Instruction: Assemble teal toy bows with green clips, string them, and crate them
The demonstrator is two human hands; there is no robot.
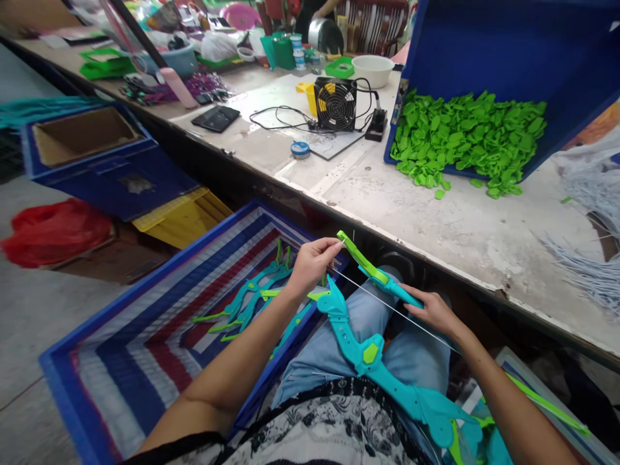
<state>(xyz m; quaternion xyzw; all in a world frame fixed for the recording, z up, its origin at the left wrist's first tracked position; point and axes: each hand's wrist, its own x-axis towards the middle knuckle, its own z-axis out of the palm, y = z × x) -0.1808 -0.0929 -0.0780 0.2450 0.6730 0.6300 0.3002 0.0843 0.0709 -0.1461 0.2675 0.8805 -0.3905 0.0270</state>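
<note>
pale glare is spread over the worktop [378, 200] near the black fan [335, 104], while the space beneath is sunk in deep shadow. the turquoise bow [387, 382] is rendered fairly crisply; the background is softened, and the frame's edges are stretched by wide-angle distortion.

On the tabletop [358, 194] we count one square-framed black fan [336, 106], a yellow item [308, 94] just behind it; right of the fan, one small black stand [376, 126]; nearer the edge, one round blue tin [300, 150], flat. To the left we record one thin black slab [216, 118], one pink cylinder [178, 88] at the foot of a dark pole [138, 32], and a purple tangle [206, 84] beside it. Farther back we list one white bowl [372, 72], one green tray [340, 68], one light-blue tub [179, 62]. Off the tabletop, at left: one blue crate [121, 174] with brown lining, one yellow crate [186, 216], one red plastic bag [58, 232].
</note>
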